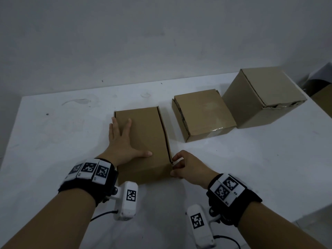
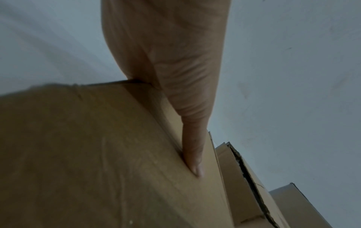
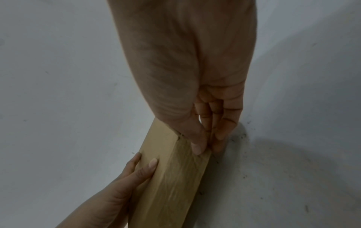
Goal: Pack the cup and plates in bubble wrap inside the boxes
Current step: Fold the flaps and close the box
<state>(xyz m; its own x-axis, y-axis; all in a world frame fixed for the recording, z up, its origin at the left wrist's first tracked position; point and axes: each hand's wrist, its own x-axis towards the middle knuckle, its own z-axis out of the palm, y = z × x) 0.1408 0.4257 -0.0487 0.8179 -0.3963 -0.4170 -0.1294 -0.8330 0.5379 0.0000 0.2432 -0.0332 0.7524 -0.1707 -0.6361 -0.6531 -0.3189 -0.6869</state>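
Note:
A flat brown cardboard box [image 1: 147, 133] lies closed on the white table [image 1: 53, 132] in front of me. My left hand [image 1: 122, 141] rests flat on its lid, fingers straight and spread, thumb [image 2: 191, 146] stretched across the top. My right hand [image 1: 181, 166] pinches the box's near right corner, where the lid's side flap meets the wall; in the right wrist view the thumb and curled fingers [image 3: 203, 138] close on that edge of the box [image 3: 171, 177]. No cup, plate or bubble wrap is in view.
A medium closed box [image 1: 203, 112] sits to the right of the flat one, and a taller cube-shaped box [image 1: 260, 94] stands beyond it near the table's right edge. A white wall rises behind the table. Dark objects lie off the far right corner.

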